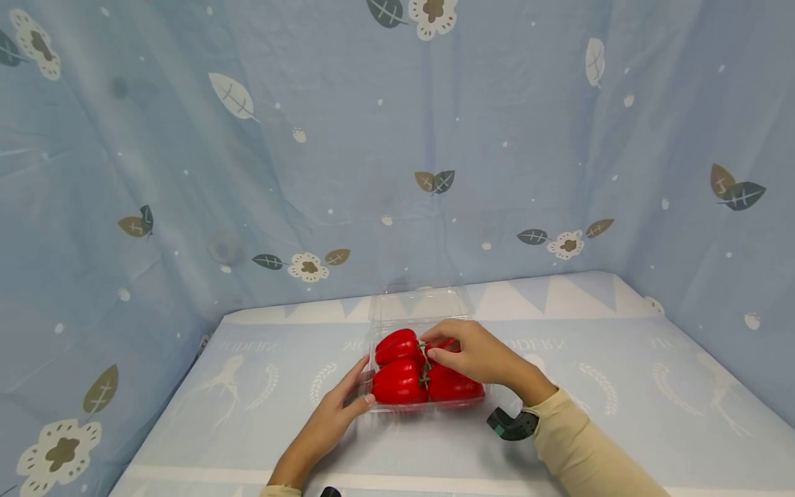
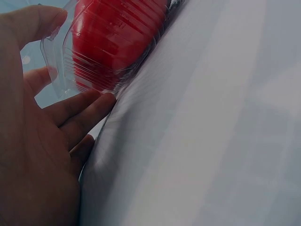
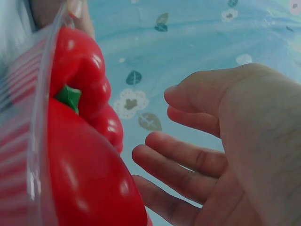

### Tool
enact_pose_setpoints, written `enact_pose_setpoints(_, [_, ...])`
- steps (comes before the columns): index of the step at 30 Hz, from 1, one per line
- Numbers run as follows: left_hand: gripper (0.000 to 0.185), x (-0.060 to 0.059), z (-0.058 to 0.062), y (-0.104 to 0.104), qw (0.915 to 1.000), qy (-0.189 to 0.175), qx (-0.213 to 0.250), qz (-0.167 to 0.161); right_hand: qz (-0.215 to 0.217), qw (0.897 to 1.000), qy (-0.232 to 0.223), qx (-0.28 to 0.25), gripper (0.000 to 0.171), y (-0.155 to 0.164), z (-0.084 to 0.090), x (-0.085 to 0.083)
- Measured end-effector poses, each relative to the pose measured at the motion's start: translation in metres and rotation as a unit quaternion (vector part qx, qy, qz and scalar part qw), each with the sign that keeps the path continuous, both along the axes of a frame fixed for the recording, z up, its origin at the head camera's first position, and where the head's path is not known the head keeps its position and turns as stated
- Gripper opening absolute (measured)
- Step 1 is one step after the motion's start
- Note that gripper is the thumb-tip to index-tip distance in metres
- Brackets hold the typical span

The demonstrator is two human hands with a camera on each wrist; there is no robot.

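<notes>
Several glossy red bell peppers with green stems lie close together in a clear plastic clamshell box. My left hand holds the box at its front left corner, thumb at the rim and fingers along the side. In the left wrist view, the fingertips meet the ribbed lower wall, with a red pepper behind it. My right hand is over the back right pepper, partly hiding it. Its fingers are loosely bent and spread, with nothing between them in the right wrist view, beside the peppers.
The box's clear lid is folded back toward the rear of the table. A pale patterned cloth covers the table. Blue curtains with leaves and flowers enclose the back and sides. A dark wrist strap sits on the right wrist.
</notes>
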State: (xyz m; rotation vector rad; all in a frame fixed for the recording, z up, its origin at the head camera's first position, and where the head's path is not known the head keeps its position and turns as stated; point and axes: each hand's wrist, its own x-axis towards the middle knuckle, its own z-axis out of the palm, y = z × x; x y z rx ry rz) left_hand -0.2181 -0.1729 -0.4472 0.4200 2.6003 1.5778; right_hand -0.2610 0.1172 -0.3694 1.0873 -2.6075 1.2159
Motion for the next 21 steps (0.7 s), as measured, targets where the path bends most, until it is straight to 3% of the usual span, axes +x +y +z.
enact_pose_setpoints(14, [0.068,0.0,0.0,0.0,1.0,-0.001,0.002,-0.001,-0.063,0.996,-0.046,-0.046,0.02,0.02,-0.003,-0.012])
enact_pose_setpoints(21, [0.068,-0.001,0.0,0.0,1.0,0.0,-0.002,0.002,-0.08,0.985,-0.1,-0.114,0.023,0.031,-0.007,-0.023])
